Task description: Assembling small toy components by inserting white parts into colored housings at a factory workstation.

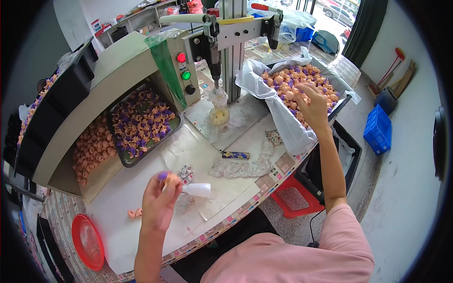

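Hands: left [160,200] grips figurine [166,178], right [311,104] in bin [288,125].

Press stand [232,52] stands at table [137,188] rear centre. Tray of assembled pieces [141,123] lies to its left; lined bin of parts [295,85] to its right. Lighter [235,155] lies before the press; dish [88,241] at near-left edge.

Light: you get bright, even daylight from the top right.
Shadows: soft.
Edges: black fisheye vignette, lines bent.
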The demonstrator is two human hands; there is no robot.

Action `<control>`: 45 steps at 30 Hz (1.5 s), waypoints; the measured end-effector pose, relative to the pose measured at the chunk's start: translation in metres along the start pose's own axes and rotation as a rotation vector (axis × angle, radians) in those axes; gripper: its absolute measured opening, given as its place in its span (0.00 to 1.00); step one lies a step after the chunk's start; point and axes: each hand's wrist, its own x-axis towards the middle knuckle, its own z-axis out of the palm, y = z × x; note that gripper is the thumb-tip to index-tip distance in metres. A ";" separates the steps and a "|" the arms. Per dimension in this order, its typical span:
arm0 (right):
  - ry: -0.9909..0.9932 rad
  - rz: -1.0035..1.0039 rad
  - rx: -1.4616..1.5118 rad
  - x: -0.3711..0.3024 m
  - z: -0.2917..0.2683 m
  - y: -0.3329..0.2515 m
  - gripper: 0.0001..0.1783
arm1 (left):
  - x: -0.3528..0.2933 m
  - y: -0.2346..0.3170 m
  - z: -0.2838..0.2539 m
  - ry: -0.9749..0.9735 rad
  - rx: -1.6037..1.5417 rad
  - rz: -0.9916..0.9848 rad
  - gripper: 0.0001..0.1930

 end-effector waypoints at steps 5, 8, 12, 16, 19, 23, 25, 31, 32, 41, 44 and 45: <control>-0.206 0.058 0.228 -0.020 -0.015 -0.054 0.09 | 0.087 -0.011 0.037 -0.083 0.123 -0.097 0.13; -0.275 -0.152 0.346 -0.031 -0.017 -0.085 0.08 | 0.142 -0.030 0.052 -0.070 0.265 -0.030 0.15; -0.431 -0.305 0.418 -0.036 -0.024 -0.107 0.08 | 0.192 -0.059 0.072 -0.086 0.417 0.227 0.14; -0.496 -0.390 0.426 -0.033 -0.030 -0.110 0.08 | 0.210 -0.071 0.085 0.098 0.820 0.539 0.13; -0.496 -0.428 0.443 -0.025 -0.030 -0.111 0.08 | 0.213 -0.072 0.087 0.084 1.011 0.692 0.14; -0.486 -0.482 0.435 -0.003 -0.021 -0.122 0.08 | 0.212 -0.076 0.086 0.049 1.062 0.741 0.12; -0.334 -0.549 0.454 0.016 -0.011 -0.129 0.09 | 0.213 -0.079 0.087 0.051 1.061 0.758 0.12; 0.494 -0.661 0.304 0.124 0.033 -0.165 0.18 | 0.204 -0.076 0.087 0.068 1.025 0.727 0.12; 0.468 -0.588 0.255 0.137 0.036 -0.174 0.19 | 0.205 -0.077 0.088 0.065 1.019 0.731 0.13; -0.058 -0.046 1.274 0.196 -0.009 -0.200 0.32 | 0.205 -0.078 0.079 0.104 1.042 0.839 0.13; 0.031 -0.304 1.639 0.168 -0.032 -0.174 0.12 | 0.200 -0.072 0.061 0.035 0.990 0.783 0.16; 0.064 -0.461 1.492 0.130 -0.042 -0.194 0.14 | 0.198 -0.067 0.052 -0.010 0.933 0.765 0.18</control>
